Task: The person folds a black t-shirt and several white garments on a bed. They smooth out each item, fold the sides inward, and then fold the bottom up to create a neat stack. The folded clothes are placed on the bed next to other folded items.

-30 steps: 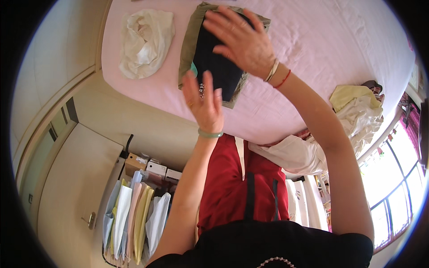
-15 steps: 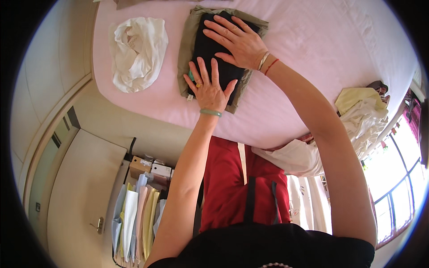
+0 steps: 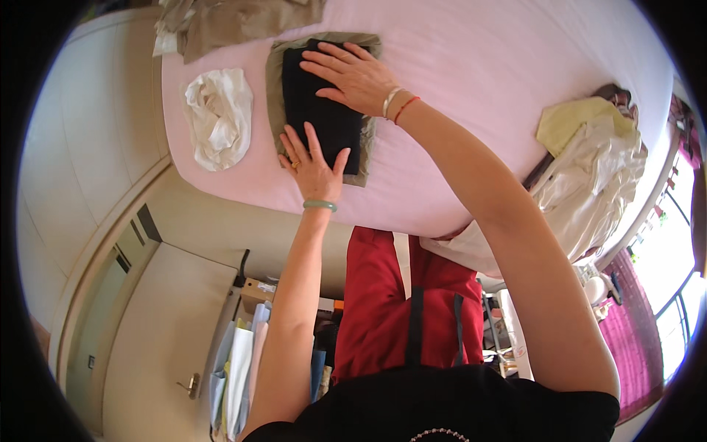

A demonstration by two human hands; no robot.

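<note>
A folded black garment (image 3: 322, 103) lies on top of a folded olive-green garment (image 3: 275, 81), whose edges show around it on the bed. My right hand (image 3: 359, 77) rests on the black garment's upper right part, fingers spread. Over its lower left corner lies my left hand (image 3: 313, 169), fingers also apart, with the tips at the garment's edge. Neither hand grips anything. To the left of the stack is a bunched white cloth (image 3: 219, 121), apart from it.
The stack sits on a bed with a pink sheet (image 3: 449, 88). Brown clothing (image 3: 243, 26) lies at the far left. A yellow cloth (image 3: 578, 121) and a crumpled cream garment (image 3: 589, 180) lie on the right. Below left are a door (image 3: 166, 331) and hanging clothes (image 3: 237, 368).
The view has shifted, bringing more of the brown clothing into sight at the far edge. Both hands stay flat on the black garment, the left slightly nearer its lower left edge.
</note>
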